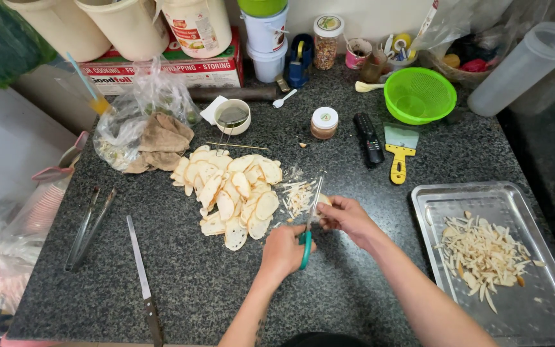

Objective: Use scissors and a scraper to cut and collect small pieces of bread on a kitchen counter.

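Speckled dark granite counter, crowded at the back with tubs and jars: I'm snipping a pale slice into strips.

My left hand (282, 250) is clenched through the green handles of the scissors (309, 215), whose blades run away from me, long axis pointing up the counter and tilted slightly right. My right hand (345, 215) sits just right of the scissors, fingers pinching a pale slice (323, 200) against the blades, so the slice meets them from the right, crosswise. Just left of the scissors lie fresh cut strips (298, 195), and beyond those the pile of whole slices (232, 193). Well right of the scissors, the metal tray (535, 308) holds more strips; my right hand is the nearer one to it.
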